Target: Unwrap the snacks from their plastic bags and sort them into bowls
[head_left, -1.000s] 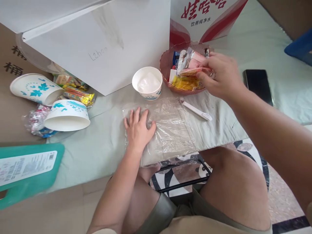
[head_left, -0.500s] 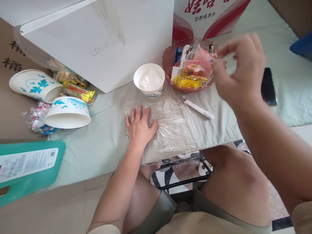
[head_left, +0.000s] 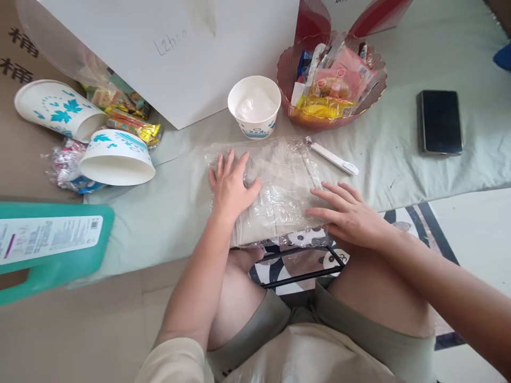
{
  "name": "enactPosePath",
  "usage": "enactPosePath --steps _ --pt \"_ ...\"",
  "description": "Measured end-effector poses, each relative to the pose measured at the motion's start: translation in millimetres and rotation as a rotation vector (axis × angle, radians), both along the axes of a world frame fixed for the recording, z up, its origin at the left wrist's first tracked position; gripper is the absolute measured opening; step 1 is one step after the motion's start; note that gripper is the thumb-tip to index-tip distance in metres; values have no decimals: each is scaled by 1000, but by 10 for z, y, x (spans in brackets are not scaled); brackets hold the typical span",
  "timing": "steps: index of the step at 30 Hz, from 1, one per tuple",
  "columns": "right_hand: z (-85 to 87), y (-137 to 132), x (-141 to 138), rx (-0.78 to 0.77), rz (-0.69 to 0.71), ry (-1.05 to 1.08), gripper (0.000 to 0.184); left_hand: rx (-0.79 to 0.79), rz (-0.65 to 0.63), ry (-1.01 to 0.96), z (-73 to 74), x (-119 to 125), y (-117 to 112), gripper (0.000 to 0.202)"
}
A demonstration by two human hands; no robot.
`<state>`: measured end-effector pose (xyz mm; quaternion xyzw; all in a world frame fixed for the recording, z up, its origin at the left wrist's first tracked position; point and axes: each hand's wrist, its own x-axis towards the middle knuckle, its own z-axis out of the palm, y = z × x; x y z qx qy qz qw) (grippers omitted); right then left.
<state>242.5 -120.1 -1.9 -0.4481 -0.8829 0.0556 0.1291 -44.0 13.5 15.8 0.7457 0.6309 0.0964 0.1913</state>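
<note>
Resting the left hand (head_left: pixel 233 189), with fingers spread apart, on a flat, crinkled sheet of clear plastic (head_left: pixel 283 186) lying on pale green cloth (head_left: pixel 175 213) and overhanging its front edge. Holding the right hand (head_left: pixel 353 215), also with fingers apart, at the sheet's right edge, leaving contact impossible to tell. Facing, just beyond, an upright white paper cup with blue-green prints (head_left: pixel 258 128), a ribbed pink bowl (head_left: pixel 315 121) containing wrapped snacks (head_left: pixel 339 85), and a slim white plastic tool (head_left: pixel 334 158).
</note>
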Motion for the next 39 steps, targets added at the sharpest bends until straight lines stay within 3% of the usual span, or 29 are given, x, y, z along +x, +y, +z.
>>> enactPosePath --steps 5,9,11,13,16,18,20,21,22,24,26,30,34,39 --pt "16 29 -79 21 79 181 12 132 15 -185 -53 -83 81 70" --pt "186 63 -127 -67 -25 497 8 282 18 -495 -53 -277 194 34" --pt "255 139 -176 -143 -93 665 8 262 25 -680 -25 -420 205 18" --pt "271 239 -243 -180 -187 820 15 170 -25 -783 27 -570 151 16" --pt "190 378 -352 -161 -387 1047 33 62 -261 -713 134 -738 -45 16" --pt "107 441 -405 -149 -476 1170 38 23 -428 -524 197 -776 -202 33" --pt "41 481 -428 -146 -499 1236 35 -10 -516 -309 229 -764 -322 62" --pt "19 497 -428 -143 -505 1252 33 -15 -531 -229 231 -751 -356 67" --pt "4 510 -423 -142 -512 1260 31 -4 -533 -185 223 -740 -372 61" --pt "-13 531 -404 -135 -526 1285 26 59 -493 -202 193 -736 -359 29" --pt "-22 546 -382 -123 -541 1325 21 127 -401 -319 163 -756 -313 16" --pt "-35 560 -368 -102 -610 1319 21 140 -101 -650 142 -789 -238 15" --pt "-32 562 -407 -143 -677 1383 19 134 170 -952 104 -715 -189 37" --pt "-7 578 -459 -193 -768 1243 17 84 328 -933 12 -613 -72 41"
